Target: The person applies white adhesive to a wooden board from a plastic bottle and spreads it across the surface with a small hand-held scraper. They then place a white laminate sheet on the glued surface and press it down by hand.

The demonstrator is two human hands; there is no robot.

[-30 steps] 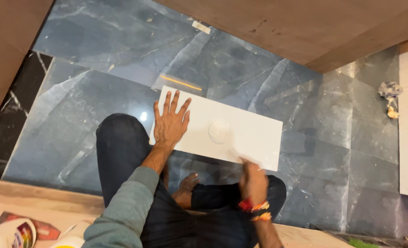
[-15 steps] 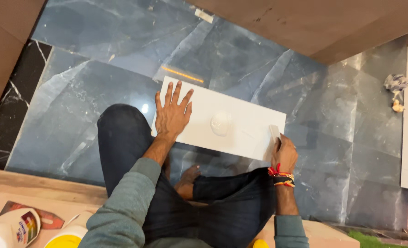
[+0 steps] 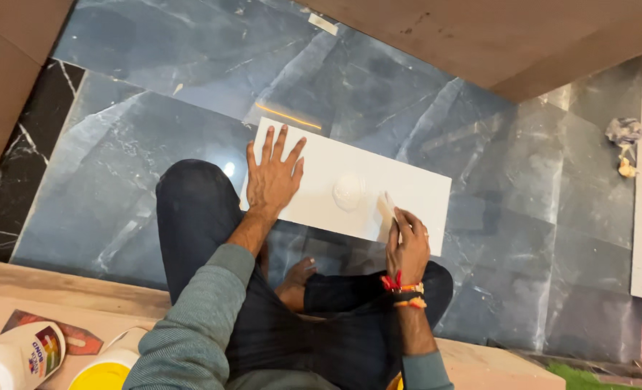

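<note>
Left hand [image 3: 274, 177]: palm down, fingers [image 3: 267, 144] spread wide and straight, pointing away from body, pressed flat. Left arm in grey-green sleeve, forearm bare below cuff, reaching forward over left knee. Right hand [image 3: 406, 245]: fingers curled and pinched together, thumb side up. Right wrist bent, wrapped in red-orange thread bands. Legs crossed, one bare foot visible between knees.

Polished blue-grey marble floor [image 3: 155, 108] gleamed with a light reflection [image 3: 228, 169]; brown wooden panels [image 3: 480, 36] bordered it, and a crumpled rag [image 3: 624, 133] lay right.
</note>
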